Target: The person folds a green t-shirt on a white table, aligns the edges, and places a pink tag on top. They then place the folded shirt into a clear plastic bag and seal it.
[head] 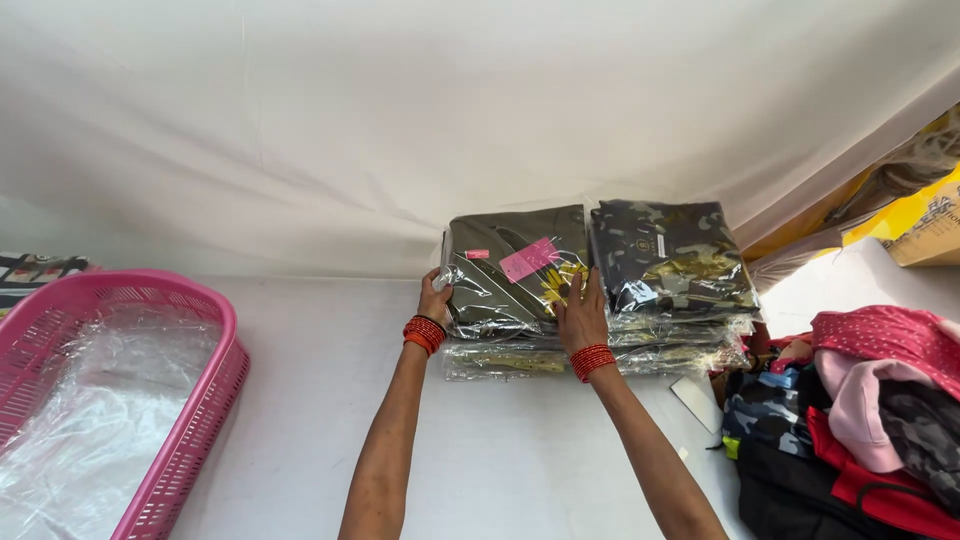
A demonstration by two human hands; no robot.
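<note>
Head view: the left hand (pixel 434 297) grips the left edge of an olive-green packed garment (pixel 515 265) in clear plastic, fingers curled around it. The right hand (pixel 582 312) lies flat on the packet's right part, fingers spread and released. The packet tops a stack at the far side of the white bench (pixel 320 400), touching a camouflage packet stack (pixel 670 258) on its right. A pink basket (pixel 190 420) sits near left; loose clothes (pixel 860 410) are piled near right.
</note>
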